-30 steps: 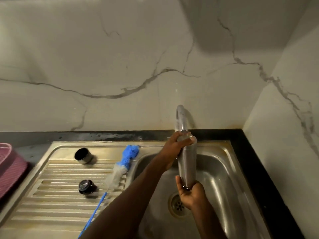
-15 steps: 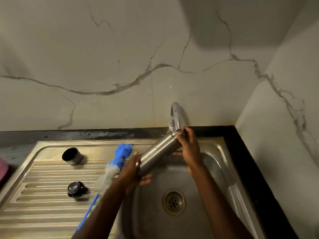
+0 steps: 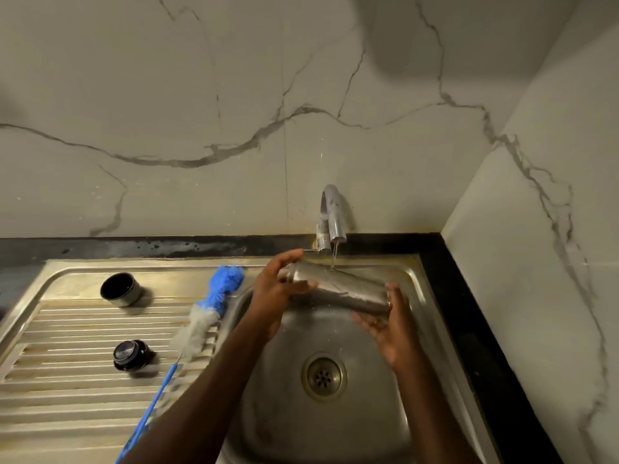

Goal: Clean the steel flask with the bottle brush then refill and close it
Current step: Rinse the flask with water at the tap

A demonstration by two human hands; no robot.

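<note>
Gripping the steel flask (image 3: 338,289) at both ends: left hand (image 3: 274,293) has its fingers curled round the left end, right hand (image 3: 390,324) cups the right end from below, fingers loosely bent against it. Flask lies near-horizontal over the sink (image 3: 415,276) basin, under the tap (image 3: 331,216); a thin stream lands on its side. Probably rigid, wet and slick, so two-end support makes sense; a mid-body pinch would likely slip. Cannot tell which end is the mouth or whether there is water inside. Bottle brush (image 3: 207,313), cup-shaped cap (image 3: 120,289) and black stopper (image 3: 129,354) rest on the drainboard (image 3: 67,396).
</note>
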